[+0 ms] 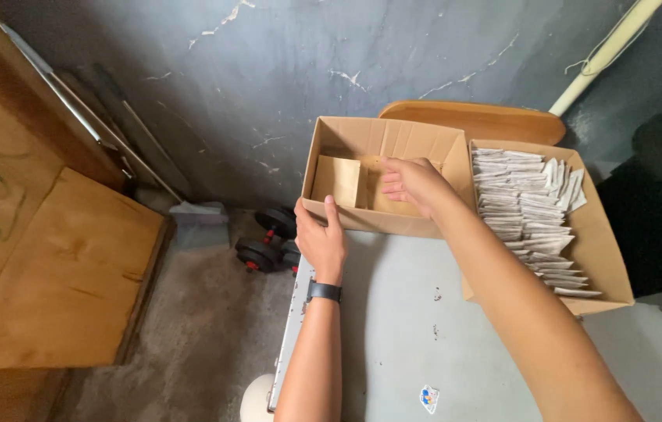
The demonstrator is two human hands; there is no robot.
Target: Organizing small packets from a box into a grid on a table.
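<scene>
An open brown cardboard box (417, 134) stands at the far edge of a grey table (401, 336). My left hand (320, 238) grips the box's near left wall, thumb up on the rim; a dark band circles that wrist. My right hand (414, 184) reaches inside the box, fingers curled above flat brown cardboard dividers (339, 180) on its floor. Whether it holds anything is hidden. A second cardboard box (608, 242) to the right holds a long row of white paper packets (524, 211).
A brown curved board (479, 119) lies behind the boxes. Dumbbells (264, 238) rest on the floor left of the table, by a dustpan (199, 219). Plywood panels (57, 273) lean at left. A white pipe (604, 55) runs up the grey wall. A small sticker (428, 397) lies on the table.
</scene>
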